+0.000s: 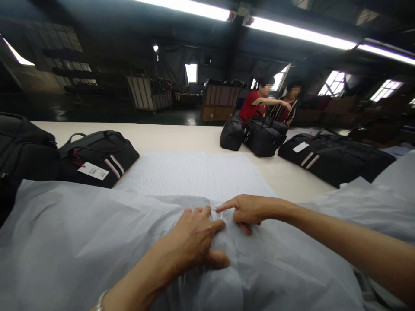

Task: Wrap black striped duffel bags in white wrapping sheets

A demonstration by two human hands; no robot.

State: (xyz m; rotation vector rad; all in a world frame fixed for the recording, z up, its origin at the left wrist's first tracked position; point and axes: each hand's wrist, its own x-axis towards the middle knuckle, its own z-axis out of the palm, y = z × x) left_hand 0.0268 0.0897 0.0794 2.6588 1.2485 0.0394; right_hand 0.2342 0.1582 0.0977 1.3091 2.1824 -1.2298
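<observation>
A thin pale grey sheet (97,224), wrinkled and translucent, is spread across the front of the view. My left hand (197,233) rests on it with fingers spread, thumb apart and fingertips pressed to the sheet near the middle. Just to the right, my right hand (249,209) points its index finger at the same spot, its other fingers partly curled. Between the two hands is a small shiny clear strip (221,216) on the sheet; whether it is tape, I cannot tell. Neither hand grips anything visible.
On the cream table (181,134) lies a white patterned sheet (194,172). Black duffel bags with striped bands and tags stand at left (97,157) and right (337,157); more black bags (259,134) sit farther back. Two people (251,106) are beyond the table.
</observation>
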